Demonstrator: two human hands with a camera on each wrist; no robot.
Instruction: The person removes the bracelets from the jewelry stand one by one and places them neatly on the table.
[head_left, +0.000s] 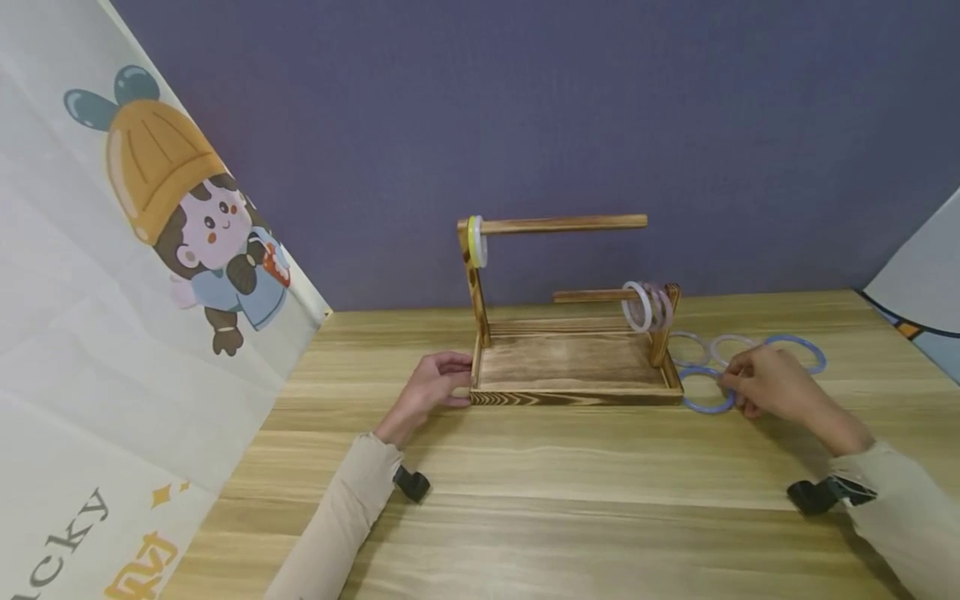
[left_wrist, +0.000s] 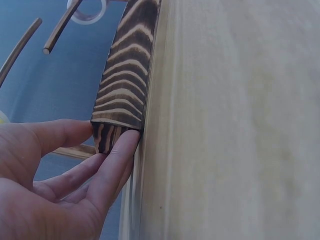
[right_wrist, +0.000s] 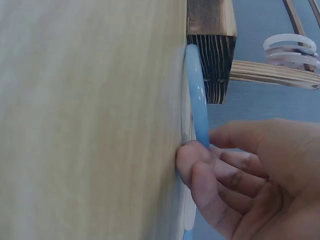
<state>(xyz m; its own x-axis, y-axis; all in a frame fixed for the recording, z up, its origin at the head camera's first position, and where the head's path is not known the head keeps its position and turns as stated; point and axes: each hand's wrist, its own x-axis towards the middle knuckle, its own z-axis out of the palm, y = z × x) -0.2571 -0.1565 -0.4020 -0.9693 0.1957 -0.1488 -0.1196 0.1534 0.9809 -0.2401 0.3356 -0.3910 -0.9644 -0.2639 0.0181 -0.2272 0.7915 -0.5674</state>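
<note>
A wooden bangle stand (head_left: 577,398) with a tray base and two horizontal bars sits on the table. My left hand (head_left: 433,385) holds its left end, thumb and fingertips on the corner of the striped tray edge (left_wrist: 120,95). At the stand's right front corner, a blue bangle (right_wrist: 198,95) lies low by the table, and my right hand (head_left: 768,382) pinches its near side between thumb and fingers. A yellow bangle (head_left: 472,242) and a white bangle (head_left: 482,243) hang on the upper bar. Several pale and purplish bangles (head_left: 637,307) hang on the lower bar.
Behind my right hand lie another blue bangle (head_left: 813,354) and two pale bangles (head_left: 727,340), flat on the wood-grain table (head_left: 570,508). A dark blue-grey partition (head_left: 525,108) rises at the back. A white printed sheet (head_left: 97,333) stands along the left side.
</note>
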